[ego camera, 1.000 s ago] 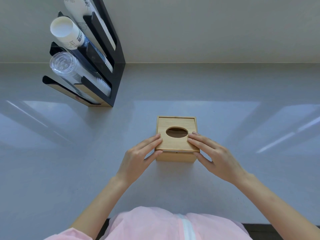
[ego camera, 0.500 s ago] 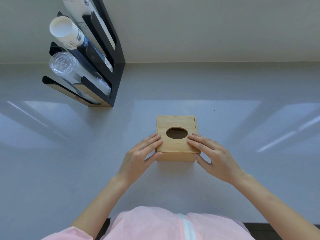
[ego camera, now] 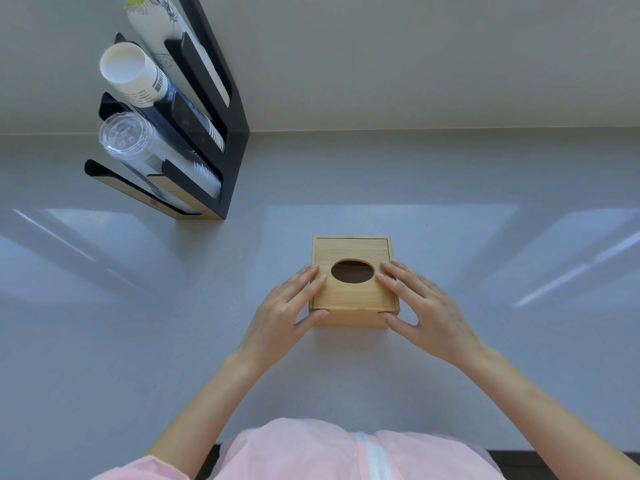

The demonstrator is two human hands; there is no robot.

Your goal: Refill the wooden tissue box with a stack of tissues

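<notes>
The wooden tissue box stands on the grey counter straight ahead of me. Its sliding lid has an oval hole that looks dark inside, with no tissue showing. My left hand has its fingers on the lid's left side and its thumb at the front left corner. My right hand mirrors it, fingers on the lid beside the hole and thumb at the front right corner. No stack of tissues is in view.
A black cup holder stands at the back left by the wall, holding sleeves of paper cups and clear plastic cups. The counter's near edge runs just in front of my pink clothing.
The lid, which overhung the box's near edge, has slid away from me and now sits about flush. Both hands moved forward with it, fingers still on the lid.
</notes>
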